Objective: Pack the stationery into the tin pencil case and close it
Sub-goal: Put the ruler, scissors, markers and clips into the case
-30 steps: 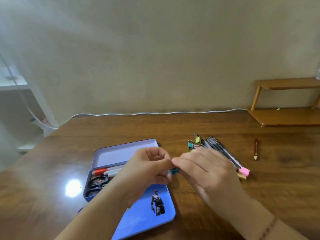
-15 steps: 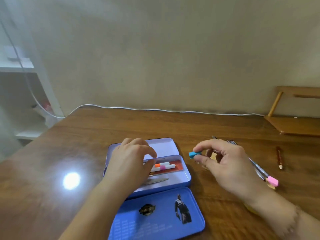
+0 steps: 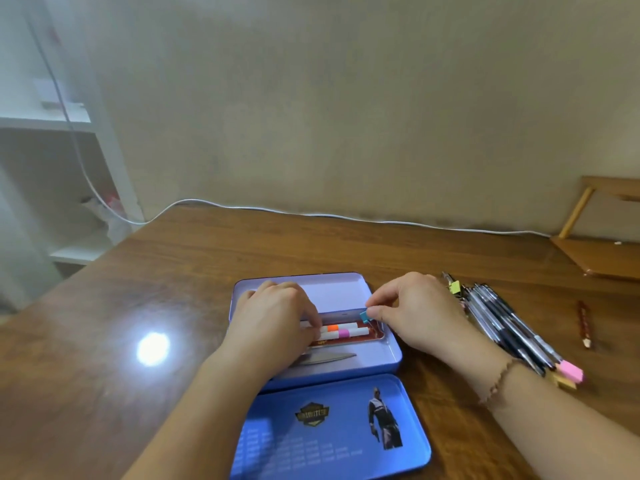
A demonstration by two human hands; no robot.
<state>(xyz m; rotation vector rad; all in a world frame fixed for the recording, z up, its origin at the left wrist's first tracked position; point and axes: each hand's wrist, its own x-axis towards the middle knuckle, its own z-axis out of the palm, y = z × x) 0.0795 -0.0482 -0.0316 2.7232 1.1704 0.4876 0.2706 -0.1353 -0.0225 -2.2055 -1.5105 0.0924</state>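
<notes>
One open blue tin pencil case (image 3: 393, 355), long axis left-right; two white markers (image 3: 346, 330) inside, parallel. Right hand (image 3: 415, 311) pinches one teal binder clip (image 3: 364, 317); left hand (image 3: 273, 317) rests, curled, on the markers.

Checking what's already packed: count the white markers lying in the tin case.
2. The orange-banded marker lies in the red tray of the tin case; the pink-banded marker lies just in front of it. The left hand covers their left ends and may hide more.

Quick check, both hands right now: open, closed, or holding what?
Left hand: rests on the markers in the tin pencil case; grip cannot be told.
Right hand: pinching the small teal binder clip.
</notes>
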